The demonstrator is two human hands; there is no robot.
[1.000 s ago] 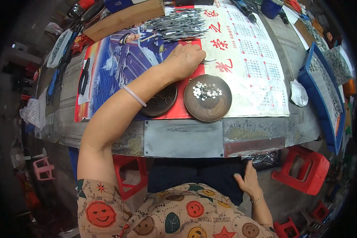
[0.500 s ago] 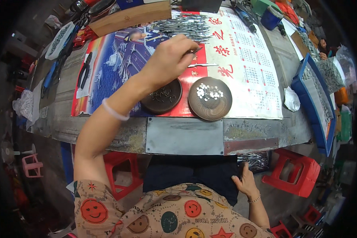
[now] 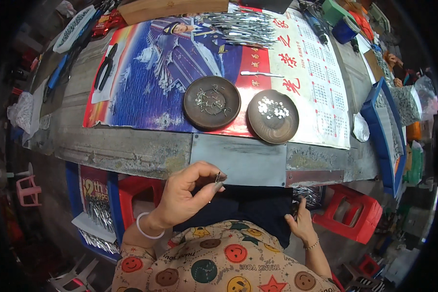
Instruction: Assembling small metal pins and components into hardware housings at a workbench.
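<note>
Since a second ago, my left hand (image 3: 187, 194) has come back from the pile of metal pieces (image 3: 246, 27) on the poster (image 3: 146, 82) to the near edge of the workbench (image 3: 131, 151), just before my lap. Its thumb and fingers are pinched together on a small metal piece (image 3: 218, 177), held above my dark apron (image 3: 248, 207). My right hand (image 3: 301, 225) rests low by my side with the fingers loosely spread; it holds nothing that I can see. On the poster two dark round dishes stand side by side: the left dish (image 3: 211, 102) has thin wire parts, the right dish (image 3: 273, 116) has small shiny bits. One single metal strip (image 3: 260, 74) lies beyond them.
</note>
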